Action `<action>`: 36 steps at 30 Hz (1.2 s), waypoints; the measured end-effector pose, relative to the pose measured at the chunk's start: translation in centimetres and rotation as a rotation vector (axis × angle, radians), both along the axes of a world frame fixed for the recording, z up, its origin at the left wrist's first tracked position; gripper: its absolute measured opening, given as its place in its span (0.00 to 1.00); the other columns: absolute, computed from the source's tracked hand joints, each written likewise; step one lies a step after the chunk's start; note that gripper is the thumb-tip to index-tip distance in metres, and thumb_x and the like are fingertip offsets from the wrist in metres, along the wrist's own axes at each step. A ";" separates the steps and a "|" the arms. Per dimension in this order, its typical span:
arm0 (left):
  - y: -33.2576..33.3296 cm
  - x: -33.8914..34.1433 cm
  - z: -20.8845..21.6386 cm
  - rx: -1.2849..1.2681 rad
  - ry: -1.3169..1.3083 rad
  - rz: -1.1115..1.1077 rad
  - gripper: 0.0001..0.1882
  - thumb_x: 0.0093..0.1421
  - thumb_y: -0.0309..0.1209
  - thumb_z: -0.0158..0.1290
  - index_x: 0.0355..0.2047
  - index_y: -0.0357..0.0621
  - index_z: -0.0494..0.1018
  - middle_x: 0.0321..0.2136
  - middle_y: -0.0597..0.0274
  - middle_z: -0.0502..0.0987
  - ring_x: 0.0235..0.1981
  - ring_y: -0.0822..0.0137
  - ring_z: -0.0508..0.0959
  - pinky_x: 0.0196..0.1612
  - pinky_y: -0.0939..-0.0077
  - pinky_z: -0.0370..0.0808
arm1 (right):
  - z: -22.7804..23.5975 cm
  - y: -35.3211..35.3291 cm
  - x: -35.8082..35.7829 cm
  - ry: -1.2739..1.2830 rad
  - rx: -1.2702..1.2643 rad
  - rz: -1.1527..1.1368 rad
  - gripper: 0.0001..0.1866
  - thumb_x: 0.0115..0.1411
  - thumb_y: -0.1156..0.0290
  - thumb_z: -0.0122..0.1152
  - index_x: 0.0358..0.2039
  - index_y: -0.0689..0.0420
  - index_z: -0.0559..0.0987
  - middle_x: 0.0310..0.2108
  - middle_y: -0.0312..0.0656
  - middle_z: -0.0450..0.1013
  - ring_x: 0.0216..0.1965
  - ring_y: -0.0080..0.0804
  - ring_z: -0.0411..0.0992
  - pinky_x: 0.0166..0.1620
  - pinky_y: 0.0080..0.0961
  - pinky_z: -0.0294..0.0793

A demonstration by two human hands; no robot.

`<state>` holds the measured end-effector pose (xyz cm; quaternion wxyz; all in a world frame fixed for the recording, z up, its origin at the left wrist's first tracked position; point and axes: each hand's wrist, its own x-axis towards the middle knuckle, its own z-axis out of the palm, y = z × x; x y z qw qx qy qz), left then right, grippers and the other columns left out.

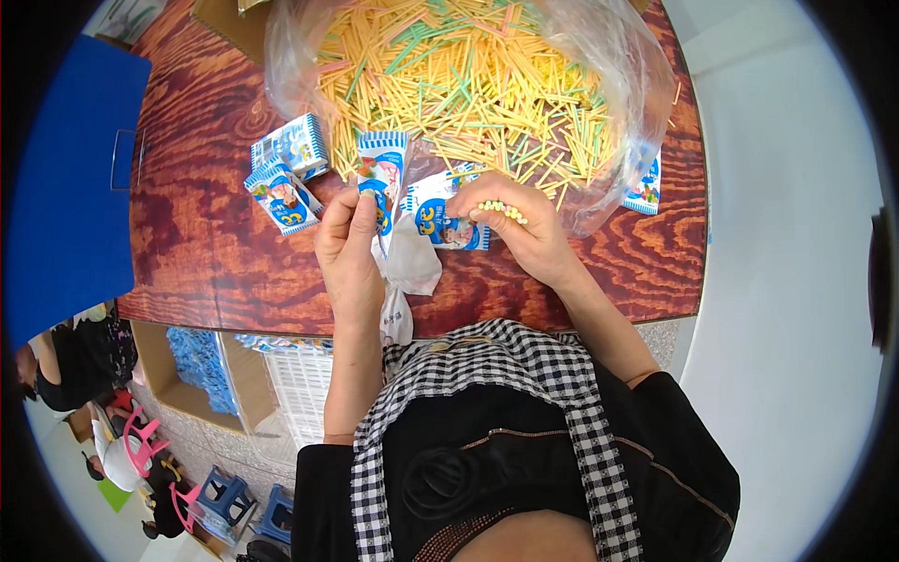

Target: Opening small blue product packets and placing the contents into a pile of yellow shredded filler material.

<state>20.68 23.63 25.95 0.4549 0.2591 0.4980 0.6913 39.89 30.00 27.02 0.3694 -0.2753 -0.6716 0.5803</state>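
Observation:
My left hand [345, 245] pinches a small blue-and-white printed packet [382, 155] between thumb and fingers, held upright over the wooden table [253, 272]. In my right hand [534, 234] is a bundle of thin yellow sticks [504, 212], their cut ends pointing right. Under and between the hands lies another blue-and-white packet [454, 232], partly covered by my right fingers. White crumpled film [412, 260] hangs below my left hand to the table edge. Beyond both hands, a large heap of thin yellow, green and pink sticks [459, 84] spreads inside an open clear plastic bag [646, 103].
Two packets, one flat [283, 199] and one plump [292, 148], rest left of my left hand. Another packet [644, 192] sits by the bag's right side. A blue panel [70, 178] borders the left. Below are a white plastic crate [302, 384], stools [228, 501] and several people.

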 end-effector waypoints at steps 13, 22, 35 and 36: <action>-0.8 0.1 0.2 0.057 0.590 -0.184 0.04 0.59 0.20 0.51 0.34 0.31 0.74 0.33 0.59 0.75 0.33 0.71 0.73 0.39 0.81 0.69 | 0.2 0.6 0.4 0.072 -0.109 -0.109 0.07 0.65 0.74 0.48 0.37 0.63 0.73 0.39 0.48 0.75 0.43 0.34 0.73 0.52 0.32 0.67; -0.4 3.7 -1.2 0.007 0.353 -0.305 0.05 0.60 0.22 0.51 0.34 0.31 0.73 0.31 0.62 0.73 0.32 0.74 0.71 0.36 0.82 0.67 | 2.7 2.6 -1.6 0.645 -0.665 -0.009 0.13 0.69 0.61 0.41 0.36 0.56 0.70 0.50 0.64 0.68 0.55 0.45 0.67 0.59 0.41 0.63; -1.1 4.4 -1.9 0.095 0.634 -0.151 0.03 0.59 0.20 0.51 0.33 0.31 0.72 0.30 0.56 0.74 0.31 0.68 0.73 0.36 0.79 0.68 | 2.0 -0.5 -1.9 0.580 -0.770 -0.259 0.14 0.68 0.62 0.44 0.38 0.61 0.70 0.52 0.63 0.67 0.54 0.42 0.68 0.54 0.37 0.68; -1.0 4.4 -1.8 0.097 0.634 -0.151 0.03 0.59 0.20 0.51 0.33 0.31 0.72 0.30 0.56 0.74 0.31 0.68 0.73 0.36 0.79 0.68 | 1.7 -0.5 -1.8 0.522 -0.711 -0.183 0.14 0.68 0.63 0.45 0.39 0.62 0.70 0.52 0.63 0.67 0.54 0.41 0.68 0.55 0.36 0.68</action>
